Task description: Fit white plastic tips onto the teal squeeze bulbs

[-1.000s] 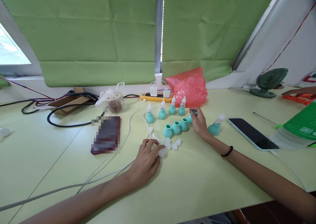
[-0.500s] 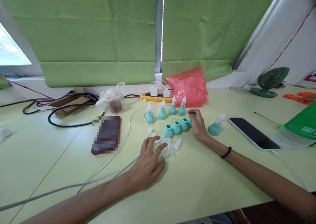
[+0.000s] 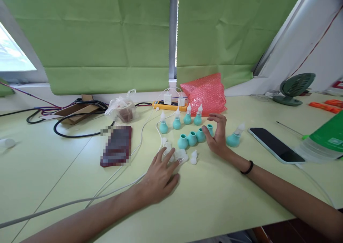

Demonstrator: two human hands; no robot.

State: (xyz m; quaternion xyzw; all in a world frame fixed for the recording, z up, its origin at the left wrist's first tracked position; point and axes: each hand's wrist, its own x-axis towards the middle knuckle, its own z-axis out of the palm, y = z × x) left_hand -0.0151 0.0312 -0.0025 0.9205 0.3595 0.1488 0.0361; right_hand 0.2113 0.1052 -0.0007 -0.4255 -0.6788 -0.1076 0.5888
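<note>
Fingers spread, my left hand (image 3: 162, 177) rests over a small pile of clear and white plastic tips (image 3: 182, 156). A separate white tip (image 3: 193, 157) lies just right of that pile. My right hand (image 3: 217, 137) is raised with thumb and fingers apart, nothing between them, beside a row of open teal bulbs (image 3: 182, 142). Its thumb partly covers the bulbs at the row's right end. Behind them, several teal bulbs with clear pointed tips (image 3: 163, 123) stand upright. Another tipped bulb (image 3: 233, 139) leans to the right of my right hand.
A phone (image 3: 276, 145) on a cable and a large green-labelled bottle (image 3: 321, 137) lie at right. Pink bubble wrap (image 3: 205, 94) and a yellow power strip (image 3: 171, 106) sit at the back. White cables (image 3: 107, 193) cross the left side, near a dark red blurred item (image 3: 116, 146).
My right hand has opened and drawn back slightly from the right end of the bulb row, uncovering the last bulb. My left hand has shifted a little over the plastic tips.
</note>
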